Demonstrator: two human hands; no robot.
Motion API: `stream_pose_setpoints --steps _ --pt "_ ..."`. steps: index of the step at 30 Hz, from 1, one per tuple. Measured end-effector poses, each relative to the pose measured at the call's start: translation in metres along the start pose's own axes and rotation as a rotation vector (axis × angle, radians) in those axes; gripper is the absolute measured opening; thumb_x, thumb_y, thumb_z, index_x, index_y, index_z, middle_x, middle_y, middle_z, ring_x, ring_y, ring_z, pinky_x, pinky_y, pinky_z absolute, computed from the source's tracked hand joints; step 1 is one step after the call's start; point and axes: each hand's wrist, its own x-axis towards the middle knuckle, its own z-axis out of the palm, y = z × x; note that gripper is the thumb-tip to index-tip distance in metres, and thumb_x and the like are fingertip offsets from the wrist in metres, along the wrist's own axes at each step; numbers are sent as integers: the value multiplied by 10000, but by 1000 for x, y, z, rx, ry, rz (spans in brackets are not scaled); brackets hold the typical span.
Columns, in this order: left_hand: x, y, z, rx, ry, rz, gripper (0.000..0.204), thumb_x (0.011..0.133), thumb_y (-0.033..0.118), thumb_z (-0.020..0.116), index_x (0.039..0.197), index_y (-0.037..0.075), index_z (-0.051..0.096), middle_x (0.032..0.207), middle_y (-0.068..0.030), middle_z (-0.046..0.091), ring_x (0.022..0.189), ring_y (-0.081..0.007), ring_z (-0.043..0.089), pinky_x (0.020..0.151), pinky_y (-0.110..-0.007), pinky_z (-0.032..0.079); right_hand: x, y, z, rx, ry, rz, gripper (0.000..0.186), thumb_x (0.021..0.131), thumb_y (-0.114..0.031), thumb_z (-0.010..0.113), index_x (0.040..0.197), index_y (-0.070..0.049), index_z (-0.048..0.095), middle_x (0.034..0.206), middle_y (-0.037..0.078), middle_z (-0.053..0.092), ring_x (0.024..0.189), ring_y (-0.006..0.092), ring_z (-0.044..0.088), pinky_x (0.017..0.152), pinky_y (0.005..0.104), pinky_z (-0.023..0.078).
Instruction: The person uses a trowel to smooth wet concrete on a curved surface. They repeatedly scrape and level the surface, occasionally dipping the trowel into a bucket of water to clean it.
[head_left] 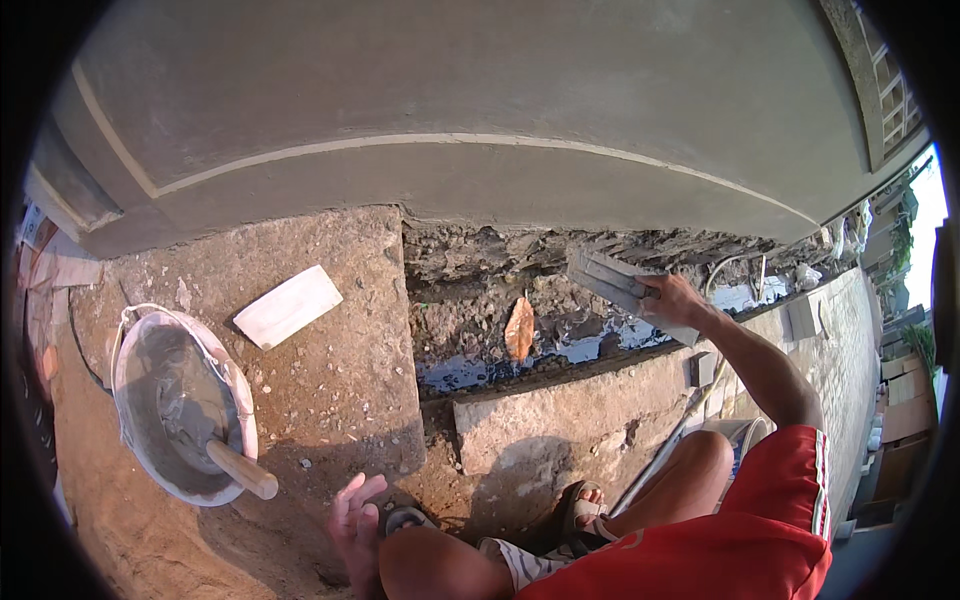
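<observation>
My right hand [675, 302] is closed around the handle of a flat grey plastering trowel [612, 280], reaching out over a muddy trench at the foot of the wall. The trowel's long blade is near the rough lower edge of the grey plastered wall [480, 185]; whether it touches there I cannot tell. My left hand [357, 525] is beside my left knee, fingers apart and nothing in it. To its left stands a bucket [240, 400] of wet grey mortar [190, 395]. A tool with a wooden handle [243, 468] leans in the mortar, its head hidden.
A pale rectangular slab [288, 307] lies on the concrete ledge [370, 370]. A brown dry leaf [519, 329] rests in the trench, with dark water [480, 373] along its near side. Another bucket [740, 436] stands behind my right knee. Grey blocks [803, 317] and a hose lie at right.
</observation>
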Motion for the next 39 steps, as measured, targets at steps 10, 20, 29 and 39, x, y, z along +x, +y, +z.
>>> stream_pose_setpoints --steps 10,20,29,39 --pt "122 200 145 95 -347 848 574 920 265 656 1340 -101 523 1306 -287 614 1244 -375 590 1099 -531 421 15 35 106 1640 555 359 593 919 -144 605 1476 11 473 704 42 563 515 126 520 452 297 447" --pt "325 376 311 1656 65 1894 801 906 467 659 1597 292 294 1716 -28 74 1577 -313 -25 1271 -534 65 146 93 51 2497 1066 479 116 908 -196 615 864 -120 539 685 21 494 516 148 486 459 341 427" --pt "396 372 313 1652 386 2198 881 914 772 388 1634 318 161 1719 -25 74 1579 -317 11 1255 -549 78 217 -79 86 2675 1046 272 587 1025 -237 532 1562 -77 357 677 -8 463 474 101 473 416 303 465" --pt "391 376 315 1683 407 2263 871 944 750 370 1629 238 205 1700 -86 152 1569 -355 85 1249 -549 108 153 -168 122 2607 952 450 619 991 -133 588 1548 2 354 724 0 504 529 93 479 471 256 449"
